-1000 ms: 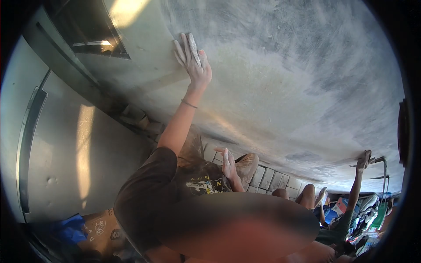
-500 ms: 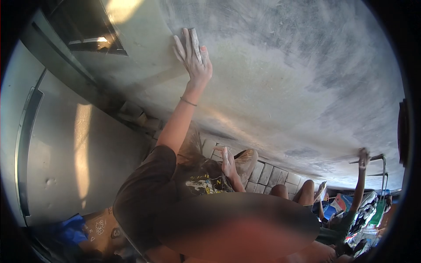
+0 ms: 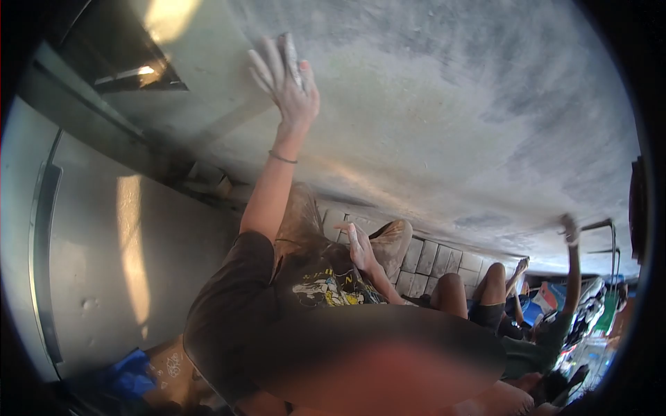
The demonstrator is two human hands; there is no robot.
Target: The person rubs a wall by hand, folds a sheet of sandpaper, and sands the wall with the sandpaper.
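Observation:
My left hand (image 3: 288, 93) is stretched out against a large, dusty grey-green panel (image 3: 409, 118). Its fingers are spread and whitened with dust. Along the index finger lies a narrow grey strip; whether it is a thin piece held there or only dust, I cannot tell. A dark band circles that wrist. My right hand (image 3: 359, 248) rests low in front of my dark printed shirt (image 3: 326, 286), near my bent knee (image 3: 392, 239). Its fingers are extended and dusty, and nothing shows in them.
A second person sits at the right, one raised hand (image 3: 570, 229) at the panel beside a metal frame (image 3: 614, 243). Grey paving blocks (image 3: 433, 260) run below the panel. At left stand a metallic door panel (image 3: 180, 256), a blue bag (image 3: 132, 371) and a brown box (image 3: 173, 367).
The view has turned slightly. My left hand has shifted a little up and left in the picture, still at the panel. My right hand stays near my lap.

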